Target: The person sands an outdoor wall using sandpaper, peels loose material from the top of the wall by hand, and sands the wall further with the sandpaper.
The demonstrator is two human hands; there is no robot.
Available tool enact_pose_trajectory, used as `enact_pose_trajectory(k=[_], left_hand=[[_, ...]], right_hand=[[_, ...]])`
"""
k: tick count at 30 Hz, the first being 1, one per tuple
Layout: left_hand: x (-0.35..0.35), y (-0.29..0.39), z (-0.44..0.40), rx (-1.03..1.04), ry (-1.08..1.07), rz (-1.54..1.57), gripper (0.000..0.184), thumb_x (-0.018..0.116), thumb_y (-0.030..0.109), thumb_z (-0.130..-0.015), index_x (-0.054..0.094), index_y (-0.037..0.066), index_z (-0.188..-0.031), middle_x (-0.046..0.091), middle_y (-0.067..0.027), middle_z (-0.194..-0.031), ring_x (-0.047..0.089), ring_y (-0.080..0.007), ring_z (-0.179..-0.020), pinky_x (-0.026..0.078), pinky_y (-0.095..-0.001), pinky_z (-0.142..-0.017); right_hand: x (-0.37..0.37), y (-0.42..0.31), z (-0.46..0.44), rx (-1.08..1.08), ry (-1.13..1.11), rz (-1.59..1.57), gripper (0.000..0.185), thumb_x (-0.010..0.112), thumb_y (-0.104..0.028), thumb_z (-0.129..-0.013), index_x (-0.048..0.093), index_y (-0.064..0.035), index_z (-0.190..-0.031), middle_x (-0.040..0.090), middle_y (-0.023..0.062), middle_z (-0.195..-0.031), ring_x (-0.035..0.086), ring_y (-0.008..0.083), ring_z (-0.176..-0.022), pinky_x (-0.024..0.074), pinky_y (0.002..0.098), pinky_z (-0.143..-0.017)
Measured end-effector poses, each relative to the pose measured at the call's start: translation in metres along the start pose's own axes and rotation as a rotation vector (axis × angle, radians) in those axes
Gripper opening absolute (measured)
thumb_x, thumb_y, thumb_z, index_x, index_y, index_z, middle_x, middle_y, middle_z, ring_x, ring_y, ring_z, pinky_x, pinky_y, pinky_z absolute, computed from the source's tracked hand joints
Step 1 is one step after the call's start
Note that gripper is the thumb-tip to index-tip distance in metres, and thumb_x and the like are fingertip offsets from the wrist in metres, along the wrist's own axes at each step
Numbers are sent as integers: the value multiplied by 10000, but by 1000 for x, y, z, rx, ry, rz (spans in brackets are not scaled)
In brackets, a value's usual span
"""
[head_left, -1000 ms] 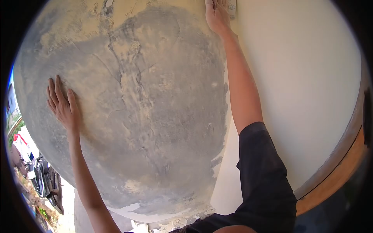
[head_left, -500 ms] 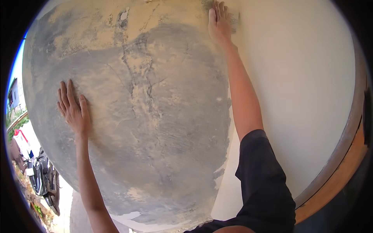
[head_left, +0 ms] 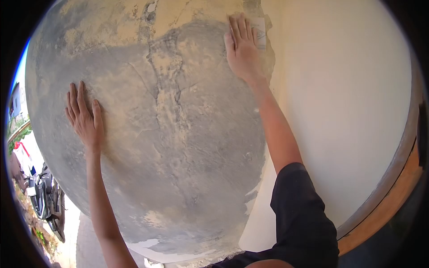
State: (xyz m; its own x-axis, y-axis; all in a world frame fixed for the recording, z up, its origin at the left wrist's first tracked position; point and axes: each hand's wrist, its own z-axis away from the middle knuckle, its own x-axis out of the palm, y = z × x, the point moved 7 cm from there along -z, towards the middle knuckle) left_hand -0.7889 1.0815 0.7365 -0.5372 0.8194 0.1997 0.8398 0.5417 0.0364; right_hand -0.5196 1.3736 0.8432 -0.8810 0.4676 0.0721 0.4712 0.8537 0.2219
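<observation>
Motorbike [head_left: 43,196] is standing outside at far left. Left hand [head_left: 85,117] is lying palm-down on the patchy grey wall [head_left: 134,178], its fingers spreading slightly and holding nothing. Rough cracks [head_left: 176,89] are running down the wall between the hands. Right hand [head_left: 243,51] is pressing flat, thumb apart, over a printed sheet [head_left: 261,33] that is lying against the wall's upper right, beside the white wall [head_left: 344,98]. Orange trim [head_left: 384,214] is curving along the far right.
</observation>
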Motion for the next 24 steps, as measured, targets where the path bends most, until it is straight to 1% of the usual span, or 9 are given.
enact_pose_trajectory(k=[3,8,12,13,14,17,19,22,24], left_hand=[[0,-2,-1,1,-11,-16,539,450,337,-922,372,237,-1447,298,-24,-1528,224,-250,-1425,120,-493,-1161],[-2,0,-3,-16,-11,-31,543,449,339,-924,367,223,-1448,288,-39,-1530,216,-255,-1426,110,-489,-1162],[-4,3,-2,-13,-50,-29,541,416,364,-948,339,205,-1459,274,-56,-1532,198,-263,-1430,111,-478,-1163],[-4,2,-3,-11,-50,-22,543,413,368,-947,339,204,-1459,272,-58,-1532,197,-263,-1430,108,-482,-1162],[-1,0,-3,-11,-51,-34,546,417,359,-943,338,204,-1461,268,-59,-1535,192,-267,-1432,103,-492,-1159],[5,-9,-4,-18,-39,-61,557,425,344,-936,330,202,-1466,253,-65,-1542,178,-281,-1436,91,-516,-1151],[3,-2,-1,-42,-50,-64,566,422,351,-937,318,196,-1471,241,-70,-1546,167,-295,-1437,90,-526,-1147],[0,-2,1,-39,-70,-62,576,425,354,-935,309,191,-1474,232,-77,-1549,156,-306,-1439,89,-527,-1147],[0,-2,-1,-31,-78,-41,577,425,354,-935,307,192,-1476,232,-76,-1549,155,-305,-1440,86,-527,-1147]], right_hand=[[-8,-15,21,-115,-214,-38,555,200,-400,-1016,280,-106,-1480,182,162,-1550,140,332,-1437,136,454,-1167],[-2,69,-79,335,91,-70,555,210,-371,-1020,270,-57,-1473,165,206,-1541,127,374,-1430,138,462,-1168],[41,-94,-38,58,126,-107,565,210,-376,-1017,271,-40,-1468,184,231,-1529,150,397,-1420,127,478,-1165],[45,-126,-24,-24,114,-245,542,203,-406,-1017,286,-128,-1474,213,197,-1530,169,398,-1415,132,487,-1161],[45,-142,-18,-107,108,-379,524,196,-436,-1016,301,-216,-1481,241,162,-1532,189,400,-1410,137,497,-1158],[27,-78,-36,-231,-60,55,523,201,-362,-1021,251,-142,-1493,255,176,-1521,206,360,-1413,176,459,-1158],[3,13,-45,212,29,-121,500,202,-372,-1017,285,-218,-1485,251,149,-1528,215,336,-1416,180,474,-1156],[24,30,-46,720,-156,-455,483,215,-371,-1013,324,-243,-1466,313,154,-1498,244,341,-1404,164,535,-1147],[28,-52,-55,302,240,247,480,235,-373,-1012,329,-243,-1464,339,143,-1485,251,320,-1404,147,588,-1132]])
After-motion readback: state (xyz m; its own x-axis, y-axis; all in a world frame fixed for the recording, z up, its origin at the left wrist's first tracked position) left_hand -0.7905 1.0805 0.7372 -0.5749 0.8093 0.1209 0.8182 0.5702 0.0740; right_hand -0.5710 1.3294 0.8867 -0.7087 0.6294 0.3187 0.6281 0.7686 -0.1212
